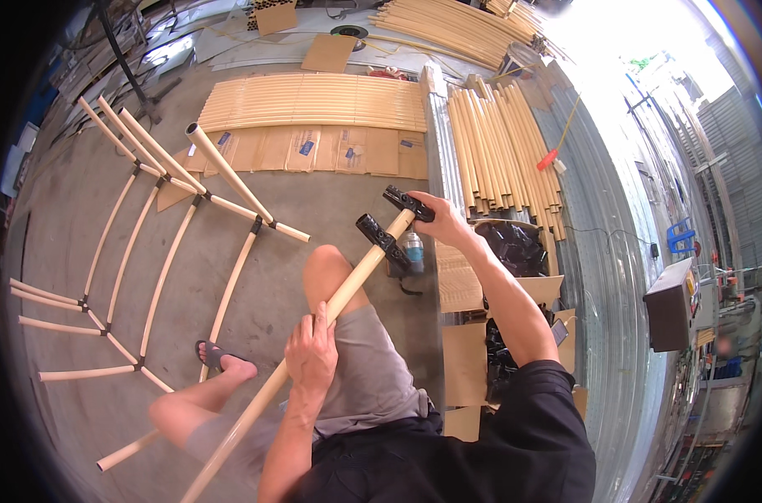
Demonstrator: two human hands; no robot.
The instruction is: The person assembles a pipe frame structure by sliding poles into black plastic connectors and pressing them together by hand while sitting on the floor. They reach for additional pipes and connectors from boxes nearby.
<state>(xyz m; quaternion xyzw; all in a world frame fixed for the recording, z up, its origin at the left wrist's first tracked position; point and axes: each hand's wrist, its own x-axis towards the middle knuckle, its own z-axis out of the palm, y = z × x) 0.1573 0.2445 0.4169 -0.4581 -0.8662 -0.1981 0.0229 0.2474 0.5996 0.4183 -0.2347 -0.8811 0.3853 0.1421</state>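
Gripping pole [353,283] with left fingers [321,318], end joint [404,201] with right fingers [432,202] at one o'clock; risking misalignment by rolling pole.

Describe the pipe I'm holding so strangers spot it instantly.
Right of the beige tubular frame are grey shorts. A long, round beige pipe slants over them, in your left hand. Unlike stacked beige pipes, it bears two black connectors near one end.

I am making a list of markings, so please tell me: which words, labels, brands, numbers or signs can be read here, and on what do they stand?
None can be read.
Blue rectangular labels on flat brown cardboard: too small.
Small blue bottle: too small and blurred.
Long beige round tube in the left hand: no text visible.
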